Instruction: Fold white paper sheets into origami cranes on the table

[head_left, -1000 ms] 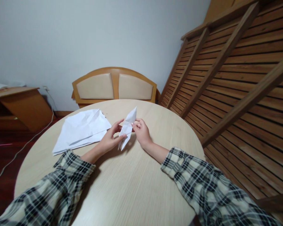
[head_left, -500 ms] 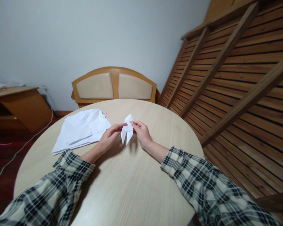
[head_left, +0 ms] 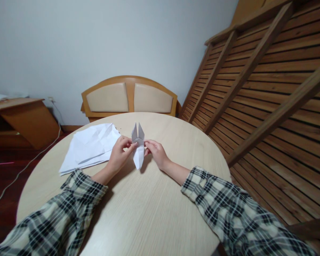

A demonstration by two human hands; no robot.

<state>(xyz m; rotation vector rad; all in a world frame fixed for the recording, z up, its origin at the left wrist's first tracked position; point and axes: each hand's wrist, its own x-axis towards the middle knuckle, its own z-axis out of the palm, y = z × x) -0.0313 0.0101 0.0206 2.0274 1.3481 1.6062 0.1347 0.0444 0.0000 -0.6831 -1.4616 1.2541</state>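
Note:
A folded piece of white paper is held upright just above the round table, between my two hands. Two narrow points stick up at its far end, split by a gap, and a single blunt tip faces me. My left hand pinches its left edge near the middle, thumb on top. On the opposite edge, my right hand grips it between thumb and fingers. The fingertips behind the paper are partly hidden.
White paper sheets, creased and stacked, lie on the left of the round wooden table. Behind it stands a padded headboard. Wooden slats lean at the right. A desk and a white cable are at the left.
The folded paper has been turned over end for end: its two points faced me and now point away. It has shifted slightly left, with both hands still on it.

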